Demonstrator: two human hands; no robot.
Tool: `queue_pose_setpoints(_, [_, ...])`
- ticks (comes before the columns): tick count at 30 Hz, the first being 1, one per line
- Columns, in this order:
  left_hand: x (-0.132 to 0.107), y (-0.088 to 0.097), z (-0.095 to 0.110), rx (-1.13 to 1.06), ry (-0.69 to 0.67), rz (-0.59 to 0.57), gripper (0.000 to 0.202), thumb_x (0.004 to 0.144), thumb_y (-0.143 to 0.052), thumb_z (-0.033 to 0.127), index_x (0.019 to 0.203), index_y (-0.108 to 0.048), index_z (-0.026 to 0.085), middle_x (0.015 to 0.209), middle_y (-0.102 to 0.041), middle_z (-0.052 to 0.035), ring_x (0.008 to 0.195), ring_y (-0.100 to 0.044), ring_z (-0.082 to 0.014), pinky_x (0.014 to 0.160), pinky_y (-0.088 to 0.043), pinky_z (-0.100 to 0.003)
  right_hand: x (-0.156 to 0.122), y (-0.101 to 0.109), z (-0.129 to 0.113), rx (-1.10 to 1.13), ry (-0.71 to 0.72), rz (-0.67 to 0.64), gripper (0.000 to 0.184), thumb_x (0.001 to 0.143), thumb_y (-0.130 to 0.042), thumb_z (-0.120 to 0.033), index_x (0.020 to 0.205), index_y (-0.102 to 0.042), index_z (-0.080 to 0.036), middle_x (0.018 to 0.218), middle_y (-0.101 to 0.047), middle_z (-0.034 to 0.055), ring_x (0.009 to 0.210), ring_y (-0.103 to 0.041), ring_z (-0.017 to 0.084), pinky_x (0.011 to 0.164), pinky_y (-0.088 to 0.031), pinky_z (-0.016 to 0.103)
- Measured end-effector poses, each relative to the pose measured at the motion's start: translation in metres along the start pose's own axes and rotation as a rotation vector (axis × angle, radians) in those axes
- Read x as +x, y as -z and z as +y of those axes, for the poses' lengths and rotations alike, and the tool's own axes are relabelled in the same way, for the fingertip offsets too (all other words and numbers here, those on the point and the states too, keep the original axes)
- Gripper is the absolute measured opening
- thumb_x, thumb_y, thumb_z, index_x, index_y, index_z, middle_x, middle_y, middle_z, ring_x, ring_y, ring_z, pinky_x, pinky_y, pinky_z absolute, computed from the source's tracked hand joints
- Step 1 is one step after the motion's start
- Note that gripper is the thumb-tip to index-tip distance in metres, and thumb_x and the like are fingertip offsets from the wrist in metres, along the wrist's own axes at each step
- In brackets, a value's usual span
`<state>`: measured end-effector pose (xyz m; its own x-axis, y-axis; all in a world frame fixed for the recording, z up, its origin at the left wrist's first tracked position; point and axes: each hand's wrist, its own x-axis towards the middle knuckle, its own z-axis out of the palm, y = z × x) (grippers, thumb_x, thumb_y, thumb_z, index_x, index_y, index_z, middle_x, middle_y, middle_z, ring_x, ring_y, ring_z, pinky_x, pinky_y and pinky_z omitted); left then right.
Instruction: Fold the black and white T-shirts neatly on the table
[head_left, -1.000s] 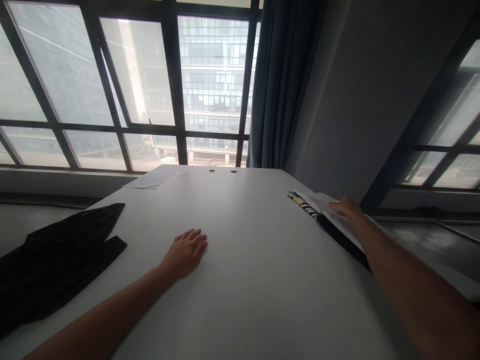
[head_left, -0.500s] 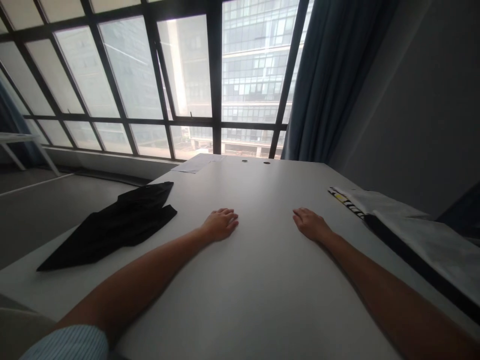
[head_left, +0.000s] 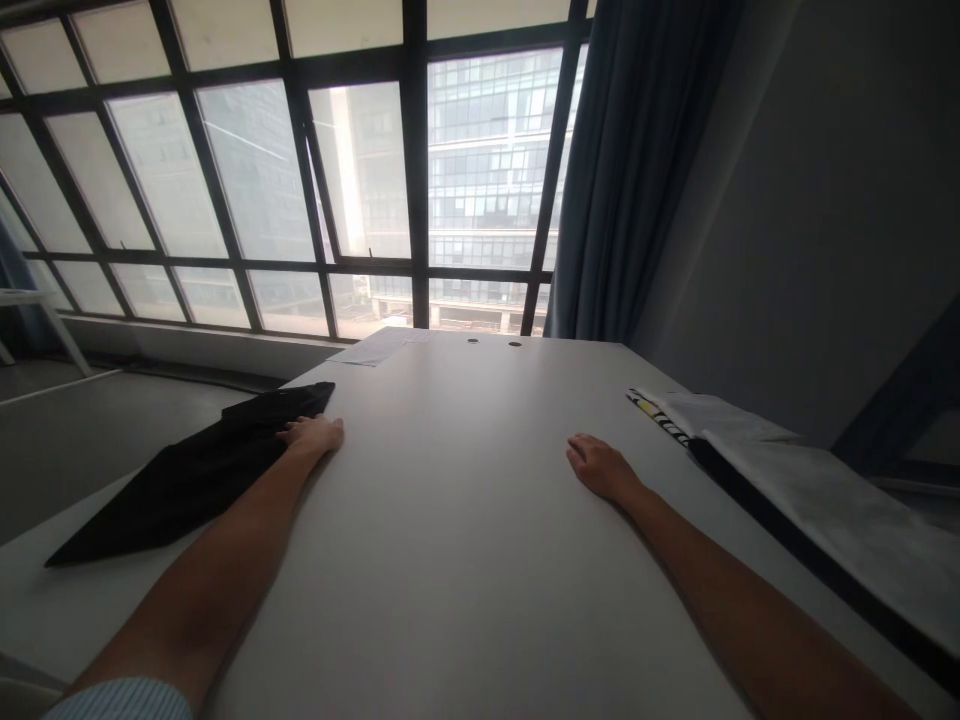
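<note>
My left hand reaches over the right edge of a black cloth garment lying flat on the left side of the white table. Its fingers are spread on the dark fabric, and no grip on it shows. My right hand rests palm down on the bare tabletop, right of the middle, with its fingers stretched out and nothing in them. What kind of garment the black cloth is, I cannot tell.
White sheets of paper lie at the table's far left corner. Along the right side are flat white packages with black edges and a patterned strip. A blue curtain hangs beside the large window beyond the table.
My left hand has moved left from the tabletop onto the black cloth. My right hand stays on the table, and the camera view has tilted up slightly and shifted to the right.
</note>
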<state>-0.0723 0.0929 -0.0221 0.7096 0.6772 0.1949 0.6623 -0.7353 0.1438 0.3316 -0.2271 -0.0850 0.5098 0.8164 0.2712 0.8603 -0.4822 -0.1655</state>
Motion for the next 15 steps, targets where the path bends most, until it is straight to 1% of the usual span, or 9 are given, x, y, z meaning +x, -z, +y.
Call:
queue_pose_setpoints(1, [0.000,-0.001,0.006,-0.009,0.009,0.000,0.040,0.097,-0.065,0.038,0.130,-0.061,0.016,0.131,-0.062,-0.0096,0.112,-0.064,-0.0271,0.093,-0.056,-0.047,0.000,0.001,-0.001,-0.001,0.001,-0.002,0.049,0.099,-0.040,-0.034,0.135,-0.066,-0.014,0.147,-0.057,0.0153,0.140,-0.049,0.027,0.118,-0.035,0.041])
queue_pose_setpoints(3, [0.003,-0.006,0.022,-0.004,0.035,-0.010,0.040,0.098,-0.065,0.039,0.131,-0.061,0.016,0.132,-0.062,-0.0099,0.112,-0.064,-0.0277,0.094,-0.056,-0.048,-0.001,0.003,-0.002,-0.004,-0.002,-0.008,0.048,0.099,-0.040,-0.033,0.135,-0.065,-0.015,0.147,-0.058,0.0146,0.140,-0.049,0.027,0.118,-0.035,0.041])
queue_pose_setpoints(5, [0.007,-0.016,0.045,-0.006,0.044,-0.025,0.041,0.100,-0.059,0.041,0.133,-0.062,0.018,0.138,-0.061,-0.0117,0.121,-0.062,-0.0302,0.102,-0.051,-0.051,-0.003,0.007,-0.005,-0.002,-0.011,-0.014,0.047,0.099,-0.040,-0.033,0.135,-0.065,-0.015,0.147,-0.058,0.0146,0.140,-0.049,0.027,0.117,-0.036,0.041])
queue_pose_setpoints(6, [0.008,-0.023,0.059,-0.009,0.032,-0.034,0.042,0.101,-0.055,0.042,0.136,-0.062,0.019,0.143,-0.060,-0.0127,0.127,-0.059,-0.0309,0.108,-0.047,-0.051,-0.004,0.009,-0.007,0.002,-0.014,-0.009,0.046,0.099,-0.041,-0.032,0.135,-0.065,-0.014,0.146,-0.058,0.0151,0.139,-0.051,0.028,0.116,-0.037,0.041])
queue_pose_setpoints(7, [0.008,-0.031,0.075,-0.014,0.007,-0.043,0.043,0.102,-0.049,0.042,0.137,-0.062,0.020,0.147,-0.058,-0.0123,0.133,-0.056,-0.0313,0.113,-0.042,-0.049,-0.005,0.011,-0.010,0.008,-0.011,0.005,0.046,0.099,-0.042,-0.031,0.135,-0.064,-0.014,0.145,-0.059,0.0158,0.137,-0.052,0.028,0.115,-0.038,0.042])
queue_pose_setpoints(8, [0.006,-0.038,0.091,-0.022,-0.041,-0.052,0.046,0.102,-0.046,0.042,0.139,-0.062,0.020,0.151,-0.056,-0.0106,0.139,-0.051,-0.0304,0.117,-0.038,-0.045,-0.007,0.014,-0.013,0.017,-0.001,0.028,0.046,0.098,-0.043,-0.029,0.136,-0.063,-0.013,0.144,-0.060,0.0162,0.134,-0.054,0.029,0.113,-0.039,0.042])
queue_pose_setpoints(11, [-0.005,-0.054,0.135,-0.091,-0.360,-0.060,0.057,0.101,-0.041,0.047,0.146,-0.057,0.016,0.156,-0.050,-0.0096,0.147,-0.041,-0.0262,0.122,-0.032,-0.039,-0.012,0.017,-0.029,0.078,0.087,0.120,0.046,0.098,-0.048,-0.031,0.139,-0.060,-0.014,0.142,-0.061,0.0148,0.131,-0.055,0.028,0.112,-0.040,0.042])
queue_pose_setpoints(13, [-0.014,-0.056,0.151,-0.135,-0.476,-0.032,0.062,0.100,-0.041,0.053,0.147,-0.055,0.016,0.159,-0.046,-0.0091,0.148,-0.040,-0.0255,0.122,-0.032,-0.039,-0.014,0.017,-0.041,0.141,0.169,0.134,0.048,0.098,-0.053,-0.038,0.140,-0.058,-0.016,0.145,-0.059,0.0134,0.134,-0.053,0.027,0.113,-0.038,0.041])
queue_pose_setpoints(15, [-0.019,-0.054,0.153,-0.140,-0.479,0.021,0.063,0.099,-0.041,0.057,0.146,-0.056,0.018,0.159,-0.045,-0.0087,0.148,-0.040,-0.0267,0.122,-0.032,-0.042,-0.016,0.015,-0.051,0.193,0.211,0.093,0.048,0.096,-0.059,-0.043,0.136,-0.061,-0.018,0.146,-0.058,0.0126,0.135,-0.052,0.026,0.113,-0.038,0.041])
